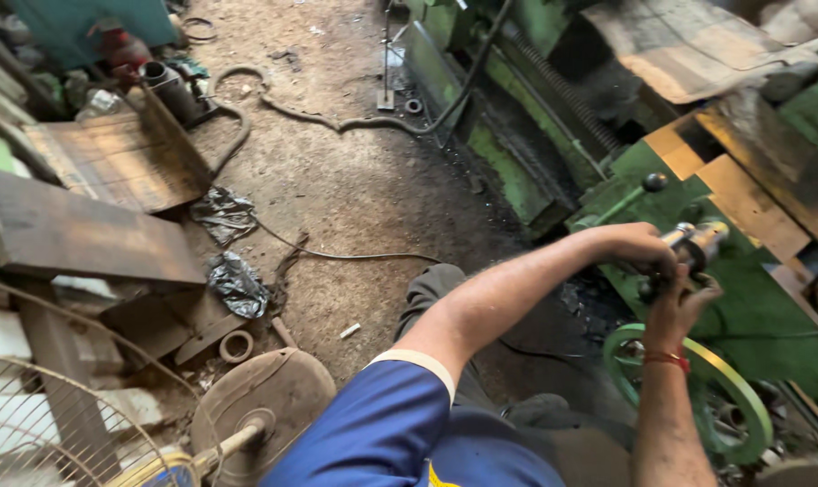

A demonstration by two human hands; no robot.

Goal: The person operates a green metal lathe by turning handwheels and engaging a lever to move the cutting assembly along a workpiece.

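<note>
Both hands clamp the short shiny metal cylinder (695, 242) above the green lathe carriage (752, 307): left hand (639, 245) over its near end, right hand (678, 302) underneath. Judged heavy, rigid, likely oily; grip w/ both palms round the body. Green handwheel (743, 397) below. Dirt floor (355, 180), cluttered w/ cables, scrap.

Blue short sleeve (386, 424) with pale cuff band; red thread (667, 359) around the right wrist.

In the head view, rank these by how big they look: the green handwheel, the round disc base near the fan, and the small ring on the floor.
1. Round disc base, though it lies nearer the camera.
2. Green handwheel, close behind, so the top two are unsure.
3. Small ring, clearly smallest.
</note>
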